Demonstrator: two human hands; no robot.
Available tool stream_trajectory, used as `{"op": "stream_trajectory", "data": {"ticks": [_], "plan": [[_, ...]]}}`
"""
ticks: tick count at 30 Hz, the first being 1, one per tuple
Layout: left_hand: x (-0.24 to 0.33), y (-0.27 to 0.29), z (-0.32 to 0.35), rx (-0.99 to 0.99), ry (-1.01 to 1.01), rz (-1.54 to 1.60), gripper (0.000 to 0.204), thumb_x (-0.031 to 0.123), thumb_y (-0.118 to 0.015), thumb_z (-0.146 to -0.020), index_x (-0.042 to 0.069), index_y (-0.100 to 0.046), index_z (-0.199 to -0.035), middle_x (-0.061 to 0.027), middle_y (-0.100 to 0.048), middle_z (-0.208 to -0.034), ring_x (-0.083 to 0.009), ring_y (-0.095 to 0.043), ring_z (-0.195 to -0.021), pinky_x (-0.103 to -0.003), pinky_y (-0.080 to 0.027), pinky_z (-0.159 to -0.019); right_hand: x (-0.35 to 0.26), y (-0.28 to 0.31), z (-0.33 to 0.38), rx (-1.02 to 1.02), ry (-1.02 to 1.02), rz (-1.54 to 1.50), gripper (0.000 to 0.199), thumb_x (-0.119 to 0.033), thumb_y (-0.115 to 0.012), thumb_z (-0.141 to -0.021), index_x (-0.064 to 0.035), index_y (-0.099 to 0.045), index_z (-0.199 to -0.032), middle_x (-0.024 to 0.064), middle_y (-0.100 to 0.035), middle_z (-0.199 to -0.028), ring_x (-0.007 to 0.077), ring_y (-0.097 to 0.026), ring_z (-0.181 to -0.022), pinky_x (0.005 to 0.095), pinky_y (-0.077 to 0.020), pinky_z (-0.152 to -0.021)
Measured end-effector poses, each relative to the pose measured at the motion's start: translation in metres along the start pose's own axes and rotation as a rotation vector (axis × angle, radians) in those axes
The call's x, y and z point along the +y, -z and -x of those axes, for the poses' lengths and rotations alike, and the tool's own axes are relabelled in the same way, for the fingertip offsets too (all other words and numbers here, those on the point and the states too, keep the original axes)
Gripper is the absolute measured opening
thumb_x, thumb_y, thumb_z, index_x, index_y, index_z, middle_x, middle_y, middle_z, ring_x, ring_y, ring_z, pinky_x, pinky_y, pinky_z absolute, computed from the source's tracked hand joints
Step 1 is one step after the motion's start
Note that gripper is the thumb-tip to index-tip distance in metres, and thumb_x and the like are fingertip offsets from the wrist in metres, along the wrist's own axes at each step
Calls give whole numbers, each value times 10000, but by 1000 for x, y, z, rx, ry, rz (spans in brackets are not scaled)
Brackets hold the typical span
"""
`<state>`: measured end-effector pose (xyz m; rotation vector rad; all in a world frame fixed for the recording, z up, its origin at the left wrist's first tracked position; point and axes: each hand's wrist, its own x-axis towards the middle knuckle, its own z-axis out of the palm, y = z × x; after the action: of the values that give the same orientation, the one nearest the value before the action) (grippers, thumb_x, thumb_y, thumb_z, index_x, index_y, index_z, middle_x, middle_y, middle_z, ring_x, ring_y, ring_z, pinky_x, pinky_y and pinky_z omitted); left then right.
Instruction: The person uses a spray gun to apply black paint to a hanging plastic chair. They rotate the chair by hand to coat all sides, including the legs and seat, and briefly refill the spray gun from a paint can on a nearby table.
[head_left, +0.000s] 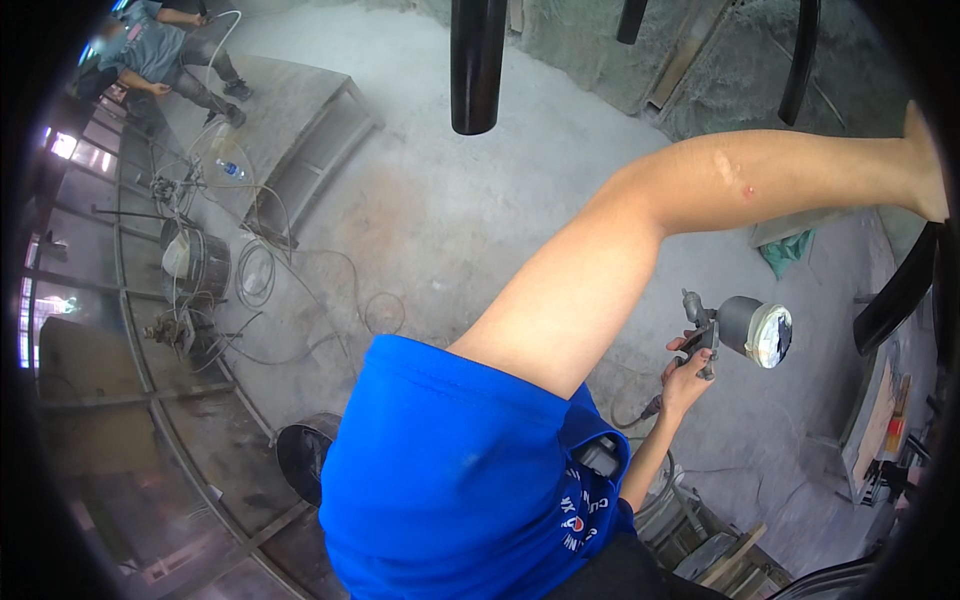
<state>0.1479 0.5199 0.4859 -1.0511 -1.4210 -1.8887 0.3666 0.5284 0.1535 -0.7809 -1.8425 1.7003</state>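
My left arm, in a blue short sleeve, stretches across the view to the right. At the right rim my left hand (927,170) shows only its wrist and back edge. Its fingers are cut off by the dark rim, close to a curved glossy black piece (898,290). Lower down, my right hand (686,383) grips a spray gun (704,338) by its handle. The gun's grey cup (738,325) points right and has a pale, crumpled cover on its end. A hose fitting (652,407) joins the gun below my hand.
Black tubular pieces (478,70) hang at the top. A person (155,50) sits on a grey platform (300,85) at far left. Coiled hoses (256,275), a pot (207,262) and a dark bucket (305,455) stand along the framed wall. A wooden-topped bench (868,435) is at right.
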Motion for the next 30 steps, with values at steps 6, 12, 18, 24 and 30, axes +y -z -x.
{"op": "stream_trajectory", "data": {"ticks": [6,12,18,24,30], "plan": [[-53,26,19,-69,50,296,355,353,-611,-1004,4,-620,-1067,-123,-642,-854,-232,-635,-740,-397,-532,-619,7,6,-1,-8,12,10,653,-602,-501,-1044,32,-618,-1152,82,-677,-805,90,-487,-508,274,-395,-485],[-163,95,160,-69,924,91,454,398,-587,-1039,-1,-637,-1249,-69,-679,-931,-154,-638,-749,-321,-559,-686,5,16,6,177,17,151,211,-183,-687,-961,3,-777,-1003,151,-787,-995,199,-734,-918,372,-550,-868],[-145,13,324,-1191,640,300,1021,68,-823,-674,-34,-342,-1568,-240,-361,-1612,-306,-266,-1553,-451,-236,-1250,16,54,4,329,-131,378,431,-379,-761,-918,-34,-724,-1173,223,-742,-894,430,-707,-834,463,-552,-734],[-165,-22,247,-1531,487,642,1098,109,-888,-633,-62,-322,-1558,-240,-402,-1594,-295,-364,-1512,-432,-297,-1230,15,34,5,391,-216,481,427,-397,-758,-919,-39,-733,-1151,211,-741,-869,415,-692,-755,457,-547,-716],[-140,-93,275,-1408,526,854,833,156,-976,-611,-50,-556,-1300,-158,-721,-1189,-209,-713,-1041,-348,-579,-911,-1,19,-9,579,-375,583,473,-430,-770,-896,-56,-738,-1185,242,-740,-1006,404,-716,-897,449,-553,-799]]}}
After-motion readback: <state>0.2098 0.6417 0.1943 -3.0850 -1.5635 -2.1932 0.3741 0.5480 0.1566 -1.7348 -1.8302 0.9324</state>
